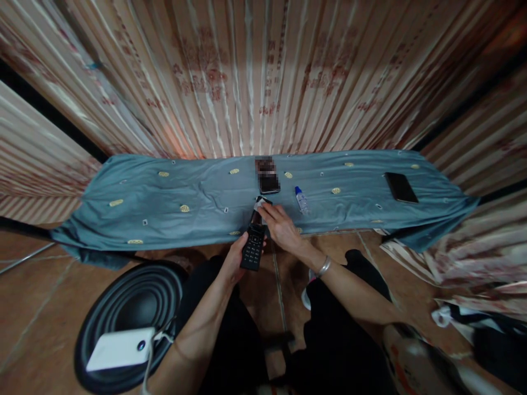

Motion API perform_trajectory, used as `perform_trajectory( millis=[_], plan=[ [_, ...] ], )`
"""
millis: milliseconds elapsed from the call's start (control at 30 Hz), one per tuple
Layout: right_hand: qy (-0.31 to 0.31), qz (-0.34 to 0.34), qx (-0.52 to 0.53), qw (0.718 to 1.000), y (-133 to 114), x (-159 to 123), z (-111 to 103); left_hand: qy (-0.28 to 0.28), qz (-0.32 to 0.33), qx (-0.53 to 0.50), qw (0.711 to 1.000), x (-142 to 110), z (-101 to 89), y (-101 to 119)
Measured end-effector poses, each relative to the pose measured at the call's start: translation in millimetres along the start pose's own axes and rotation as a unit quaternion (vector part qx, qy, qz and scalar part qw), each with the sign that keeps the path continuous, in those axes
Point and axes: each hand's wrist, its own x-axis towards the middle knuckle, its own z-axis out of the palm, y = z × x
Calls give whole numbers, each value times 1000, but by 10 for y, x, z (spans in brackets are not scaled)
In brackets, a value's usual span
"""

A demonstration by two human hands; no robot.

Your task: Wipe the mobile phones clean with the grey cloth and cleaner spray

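My left hand is closed around the keypad half of a black flip phone, which is unfolded with its keys facing up. My right hand presses a small white cloth against the upper half of the phone, at the screen end. Its fingers are together on the cloth and cover part of the screen. A small clear bottle with a blue cap lies on the table to the right of my right hand. Just beyond the flip phone lies a dark phone-like device, partly pixelated.
A teal patterned cloth covers the long narrow table. On its right side lies a flat black rectangular object. At lower left, a white power bank with a cable rests on a round black ridged stool. Printed curtains hang behind.
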Motion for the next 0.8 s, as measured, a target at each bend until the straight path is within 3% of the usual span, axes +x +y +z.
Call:
perform_trajectory(
  millis=[233, 467, 800],
  plan=[
    [-13, -56, 16, 998, -97, -58, 48, 18, 5, -13, 1000, 34, -27, 9],
    [12, 21, -18, 1000, 137, 56, -98, -14, -9, 6, 1000, -2, 7, -7],
    [-32, -76, 21, 996, -259, -107, 46, 51, 2, -62, 997, 41, -25, 54]
  ],
)
